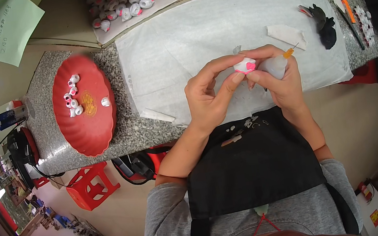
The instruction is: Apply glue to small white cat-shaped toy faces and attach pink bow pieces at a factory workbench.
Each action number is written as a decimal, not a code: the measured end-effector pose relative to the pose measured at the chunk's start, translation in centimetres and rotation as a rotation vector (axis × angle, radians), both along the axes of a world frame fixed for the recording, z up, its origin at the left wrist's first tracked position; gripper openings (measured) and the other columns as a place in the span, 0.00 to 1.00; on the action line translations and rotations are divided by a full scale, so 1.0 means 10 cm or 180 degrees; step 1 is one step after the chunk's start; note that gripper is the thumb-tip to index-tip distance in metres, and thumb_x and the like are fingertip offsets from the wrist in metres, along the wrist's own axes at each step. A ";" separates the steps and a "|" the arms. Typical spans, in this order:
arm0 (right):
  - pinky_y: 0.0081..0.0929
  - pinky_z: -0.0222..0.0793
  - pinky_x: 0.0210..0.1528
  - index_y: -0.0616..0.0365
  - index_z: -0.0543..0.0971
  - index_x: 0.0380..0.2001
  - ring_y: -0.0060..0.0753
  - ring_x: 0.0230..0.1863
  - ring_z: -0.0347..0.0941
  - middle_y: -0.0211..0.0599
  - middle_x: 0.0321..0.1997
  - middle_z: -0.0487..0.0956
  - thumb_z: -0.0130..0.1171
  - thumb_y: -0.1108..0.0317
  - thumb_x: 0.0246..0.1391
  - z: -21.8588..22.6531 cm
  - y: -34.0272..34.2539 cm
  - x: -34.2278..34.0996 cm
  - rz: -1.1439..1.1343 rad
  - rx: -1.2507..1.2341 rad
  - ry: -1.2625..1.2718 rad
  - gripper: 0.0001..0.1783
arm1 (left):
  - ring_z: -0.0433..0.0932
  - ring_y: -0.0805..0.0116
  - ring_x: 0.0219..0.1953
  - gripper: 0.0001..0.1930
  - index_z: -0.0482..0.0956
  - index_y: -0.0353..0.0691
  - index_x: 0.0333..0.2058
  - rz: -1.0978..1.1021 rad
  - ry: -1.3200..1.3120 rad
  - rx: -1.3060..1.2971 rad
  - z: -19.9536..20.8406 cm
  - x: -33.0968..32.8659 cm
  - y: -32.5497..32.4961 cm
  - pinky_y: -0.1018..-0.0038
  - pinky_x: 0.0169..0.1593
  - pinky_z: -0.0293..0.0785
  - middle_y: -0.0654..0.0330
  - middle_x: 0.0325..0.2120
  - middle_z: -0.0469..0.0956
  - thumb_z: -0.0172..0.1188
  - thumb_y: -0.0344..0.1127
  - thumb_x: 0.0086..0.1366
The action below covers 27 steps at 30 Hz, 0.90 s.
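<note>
Grey shirt point(306, 215) lies nearest. Over the table point(114, 70), left hand point(207, 93) and right hand point(286, 82) pinch the white piece point(240, 66) between their fingers point(229, 85); the right also holds a bottle point(273, 69). Apparent step: seating pink trim point(250, 67). Next move likely calls for steady pressure.

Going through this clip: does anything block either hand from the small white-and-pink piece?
Nothing visible does: the left hand and right hand both pinch the white-and-pink piece. The needle-tipped bottle, also in the right hand, sits to its right.

Bright, soft light — edges dark, fisheye-bent.
</note>
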State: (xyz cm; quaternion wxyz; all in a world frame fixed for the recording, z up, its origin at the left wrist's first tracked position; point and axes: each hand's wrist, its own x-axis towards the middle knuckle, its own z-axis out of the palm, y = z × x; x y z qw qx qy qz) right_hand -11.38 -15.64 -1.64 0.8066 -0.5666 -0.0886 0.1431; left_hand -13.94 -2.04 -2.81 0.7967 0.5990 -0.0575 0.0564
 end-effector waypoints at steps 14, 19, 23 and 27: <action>0.14 0.63 0.24 0.65 0.71 0.33 0.18 0.25 0.67 0.33 0.25 0.73 0.54 0.78 0.39 0.00 -0.01 -0.01 0.0033 -0.0023 -0.0023 0.13 | 0.70 0.71 0.36 0.11 0.71 0.31 0.35 -0.0029 -0.0080 0.0037 -0.02 0.00 0.03 0.79 0.40 0.65 0.55 0.33 0.72 0.53 0.22 0.50; 0.14 0.63 0.23 0.66 0.71 0.32 0.18 0.24 0.66 0.33 0.24 0.73 0.54 0.78 0.38 -0.02 -0.03 0.01 0.0063 0.0074 0.0106 0.13 | 0.70 0.71 0.36 0.12 0.70 0.31 0.35 -0.0328 0.0151 -0.0499 0.02 0.04 0.01 0.77 0.42 0.65 0.56 0.32 0.72 0.54 0.23 0.49; 0.19 0.63 0.22 0.66 0.69 0.32 0.24 0.22 0.67 0.41 0.27 0.72 0.54 0.78 0.36 -0.03 -0.05 -0.02 0.0280 0.0104 0.0258 0.14 | 0.70 0.71 0.36 0.12 0.69 0.31 0.34 -0.0502 -0.0048 -0.0449 -0.01 0.03 0.07 0.76 0.43 0.65 0.57 0.31 0.72 0.55 0.23 0.48; 0.15 0.62 0.21 0.66 0.71 0.32 0.20 0.21 0.66 0.34 0.21 0.70 0.55 0.76 0.38 -0.01 -0.01 0.00 0.0214 0.0248 0.0263 0.13 | 0.70 0.71 0.35 0.12 0.69 0.31 0.34 -0.0519 0.0092 -0.0566 -0.02 0.04 0.06 0.76 0.41 0.66 0.57 0.31 0.72 0.55 0.22 0.48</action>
